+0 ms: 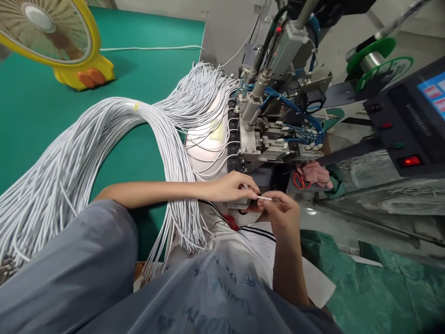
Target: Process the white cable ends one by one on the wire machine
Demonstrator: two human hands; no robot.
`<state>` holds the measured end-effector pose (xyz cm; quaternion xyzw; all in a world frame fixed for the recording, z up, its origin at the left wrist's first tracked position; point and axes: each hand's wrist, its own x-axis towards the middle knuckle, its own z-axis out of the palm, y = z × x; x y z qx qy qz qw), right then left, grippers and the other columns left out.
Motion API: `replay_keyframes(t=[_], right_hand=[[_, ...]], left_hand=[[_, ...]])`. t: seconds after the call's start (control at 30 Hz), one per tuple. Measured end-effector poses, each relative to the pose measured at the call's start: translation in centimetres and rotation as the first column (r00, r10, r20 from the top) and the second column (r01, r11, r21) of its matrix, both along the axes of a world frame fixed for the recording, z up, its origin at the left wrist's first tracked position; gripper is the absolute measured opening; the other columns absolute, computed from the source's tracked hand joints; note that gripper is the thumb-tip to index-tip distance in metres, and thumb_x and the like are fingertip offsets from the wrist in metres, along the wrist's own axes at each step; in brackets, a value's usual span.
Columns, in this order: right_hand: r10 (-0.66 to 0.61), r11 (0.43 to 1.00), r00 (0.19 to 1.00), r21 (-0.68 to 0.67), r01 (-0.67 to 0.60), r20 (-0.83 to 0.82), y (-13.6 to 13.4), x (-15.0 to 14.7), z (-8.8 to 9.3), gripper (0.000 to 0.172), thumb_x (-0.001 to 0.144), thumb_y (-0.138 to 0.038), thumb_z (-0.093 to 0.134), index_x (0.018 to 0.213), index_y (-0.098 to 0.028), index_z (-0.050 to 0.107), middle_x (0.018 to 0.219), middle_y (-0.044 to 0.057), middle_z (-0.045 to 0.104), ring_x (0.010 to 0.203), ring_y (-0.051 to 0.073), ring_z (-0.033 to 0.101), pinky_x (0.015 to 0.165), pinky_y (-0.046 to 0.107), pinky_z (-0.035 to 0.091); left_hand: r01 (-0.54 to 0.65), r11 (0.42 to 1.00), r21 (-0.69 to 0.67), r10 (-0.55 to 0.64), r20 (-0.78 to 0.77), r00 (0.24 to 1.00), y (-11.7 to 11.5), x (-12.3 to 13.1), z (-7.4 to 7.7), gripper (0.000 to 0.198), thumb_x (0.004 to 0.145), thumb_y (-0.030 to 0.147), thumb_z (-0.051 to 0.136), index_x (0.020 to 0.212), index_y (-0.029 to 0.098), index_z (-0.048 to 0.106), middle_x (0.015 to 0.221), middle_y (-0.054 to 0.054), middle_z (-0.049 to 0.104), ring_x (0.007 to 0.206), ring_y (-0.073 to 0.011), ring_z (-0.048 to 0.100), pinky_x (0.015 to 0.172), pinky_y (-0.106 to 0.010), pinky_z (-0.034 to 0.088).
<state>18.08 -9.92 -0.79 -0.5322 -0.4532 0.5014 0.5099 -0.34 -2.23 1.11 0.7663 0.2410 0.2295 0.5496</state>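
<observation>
My left hand (231, 185) and my right hand (282, 209) meet in front of a small machine (271, 134), both pinched on the end of one thin white wire (264, 198) stretched between their fingertips. A large bundle of white wires (104, 153) drapes over the green table and across my left forearm, its cut ends hanging near my lap. More white wires loop into the black slots on the machine's left face (233, 139).
A yellow desk fan (55, 37) stands at the back left on the green mat (146, 69). A control box with a red lit switch (410, 161) sits at right. Green tape reels (378, 60) are above it. Red-handled scissors (299, 181) lie by the machine.
</observation>
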Motion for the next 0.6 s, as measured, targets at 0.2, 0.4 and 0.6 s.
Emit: replay_keyframes(t=[0.2, 0.4, 0.6], right_hand=[[-0.038, 0.982, 0.987, 0.178, 0.066, -0.159, 0.9, -2.1, 0.2, 0.010, 0.074, -0.029, 0.068, 0.077, -0.020, 0.069, 0.072, 0.002, 0.063, 0.059, 0.012, 0.057, 0.054, 0.026, 0.047], [-0.092, 0.955, 0.995, 0.285, 0.080, 0.030, 1.1, -1.9, 0.6, 0.005, 0.074, -0.025, 0.069, 0.074, -0.021, 0.072, 0.072, 0.002, 0.061, 0.066, 0.014, 0.056, 0.057, 0.028, 0.046], [-0.030, 0.968, 0.964, 0.248, -0.038, 0.265, 1.4, -0.9, 2.1, 0.010, 0.078, -0.024, 0.064, 0.076, -0.019, 0.073, 0.069, 0.002, 0.060, 0.059, 0.012, 0.051, 0.051, 0.025, 0.040]], left_hand=[[-0.030, 0.999, 0.045, 0.026, 0.095, 0.995, 0.1, -0.3, 0.7, 0.021, 0.088, 0.023, 0.051, 0.089, 0.011, 0.068, 0.077, -0.004, 0.062, 0.063, -0.0072, 0.055, 0.059, -0.017, 0.043], [0.017, 0.992, -0.123, 0.004, 0.167, 0.986, -0.4, -0.1, 0.4, 0.024, 0.088, 0.030, 0.053, 0.088, 0.010, 0.067, 0.079, -0.004, 0.058, 0.057, -0.0065, 0.057, 0.053, -0.019, 0.047], [-0.100, 0.976, 0.193, 0.071, 0.155, 0.985, -0.1, -0.1, 0.1, 0.017, 0.086, 0.020, 0.054, 0.087, 0.014, 0.070, 0.070, -0.003, 0.058, 0.061, -0.0090, 0.055, 0.057, -0.021, 0.045]])
